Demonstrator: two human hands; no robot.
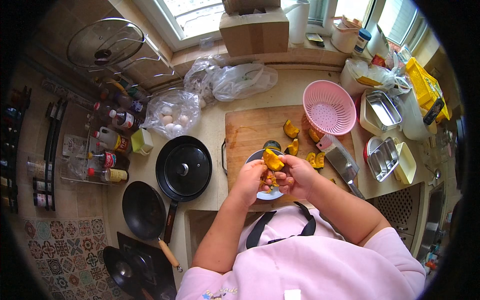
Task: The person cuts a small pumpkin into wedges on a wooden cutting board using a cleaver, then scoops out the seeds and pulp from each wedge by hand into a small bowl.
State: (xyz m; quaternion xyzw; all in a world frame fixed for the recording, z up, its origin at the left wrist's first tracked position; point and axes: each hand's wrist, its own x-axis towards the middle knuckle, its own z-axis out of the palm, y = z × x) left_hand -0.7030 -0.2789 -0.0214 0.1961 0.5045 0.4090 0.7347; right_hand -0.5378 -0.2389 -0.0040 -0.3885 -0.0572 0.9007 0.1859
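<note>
A wedge of pumpkin [273,160] with orange flesh is held between both hands over a pale bowl [270,195]. My left hand [250,180] grips its left side, and stringy orange pulp hangs at the fingers. My right hand [296,176] grips the right side, fingers curled beneath. Behind the bowl's far rim lies a dark green pumpkin piece [272,145]. More cut wedges [291,129] rest on the wooden cutting board [251,127]. A cleaver [340,159] lies at the board's right side, and a pink plastic colander [329,108] stands beyond it.
On the left are a lidded black pan [183,168], a wok [143,210] and several bottles [112,159]. Eggs in a plastic bag [172,114] lie further back. Metal trays [383,159] and containers stand right. A cardboard box [254,33] sits on the windowsill.
</note>
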